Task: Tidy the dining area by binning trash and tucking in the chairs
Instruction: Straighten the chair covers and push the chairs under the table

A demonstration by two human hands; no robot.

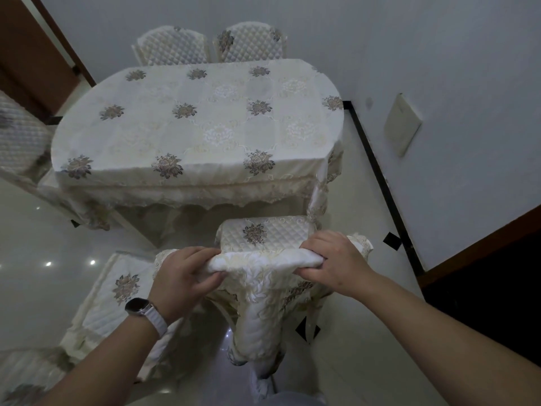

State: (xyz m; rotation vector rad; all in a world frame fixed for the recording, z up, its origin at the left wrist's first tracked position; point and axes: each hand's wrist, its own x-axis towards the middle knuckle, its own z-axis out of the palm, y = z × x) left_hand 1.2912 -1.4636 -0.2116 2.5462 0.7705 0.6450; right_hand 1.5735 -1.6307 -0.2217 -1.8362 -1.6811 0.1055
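A chair (265, 234) in a cream quilted cover stands just in front of me, its seat facing the dining table (199, 124). My left hand (183, 273) grips the top of its backrest on the left. My right hand (336, 259) grips the same top edge on the right. The seat's front edge sits near the table's hanging cloth, a little apart from it. The table wears a cream floral cloth with nothing on it.
A second covered chair (117, 291) stands at my lower left, away from the table. Another chair (20, 142) sits at the table's left end, and two chairs (172, 46) stand tucked at the far side. The wall (439, 83) runs close on the right.
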